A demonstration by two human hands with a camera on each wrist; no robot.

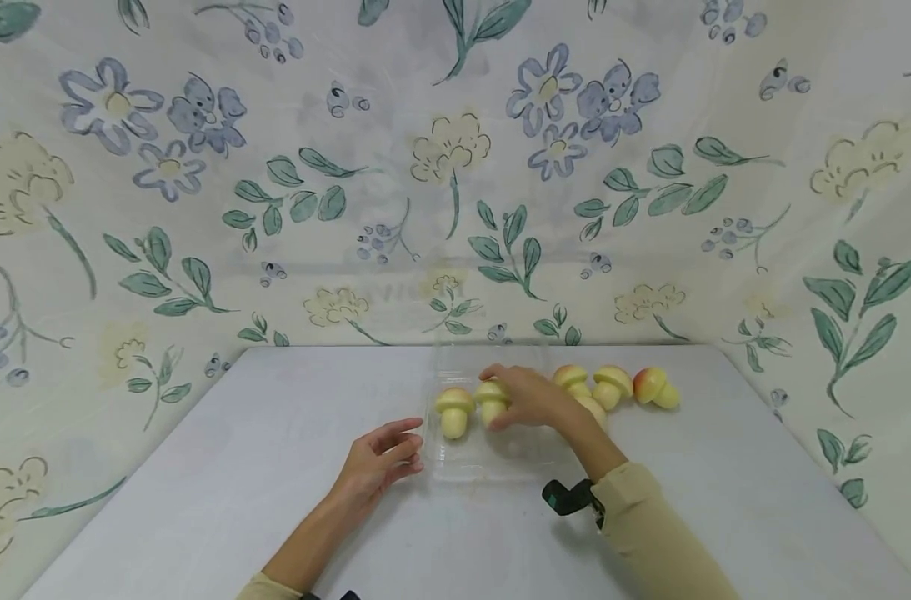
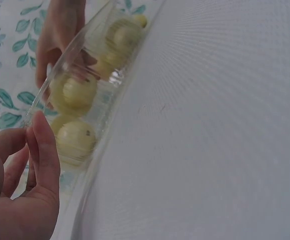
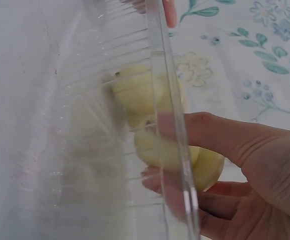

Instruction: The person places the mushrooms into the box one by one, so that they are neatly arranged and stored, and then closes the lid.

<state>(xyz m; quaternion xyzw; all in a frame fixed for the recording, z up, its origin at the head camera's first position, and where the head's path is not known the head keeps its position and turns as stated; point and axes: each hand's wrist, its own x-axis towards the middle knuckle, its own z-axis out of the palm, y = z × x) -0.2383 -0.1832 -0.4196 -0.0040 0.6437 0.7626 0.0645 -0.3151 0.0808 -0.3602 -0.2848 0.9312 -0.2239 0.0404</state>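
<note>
In the head view my right hand (image 1: pixel 526 397) reaches into a clear plastic container (image 1: pixel 473 477) and grips an upright yellow mushroom (image 1: pixel 491 414) by its cap and stem. Left of it, another yellow mushroom (image 1: pixel 453 425) with a reddish cap stands upright inside the container. The right wrist view shows the right hand's fingers (image 3: pixel 217 132) around the held mushroom (image 3: pixel 160 152), partly seen through the clear wall. My left hand (image 1: pixel 376 465) is at the container's left edge, fingers loosely bent; in the left wrist view its fingertips (image 2: pixel 40 120) touch the rim.
Right of the container are several more mushrooms, among them an upright one (image 1: pixel 613 387) and one lying tilted (image 1: pixel 653 388). A white table (image 1: pixel 312 400) carries everything. Behind it hangs a flower-patterned cloth (image 1: pixel 455 208).
</note>
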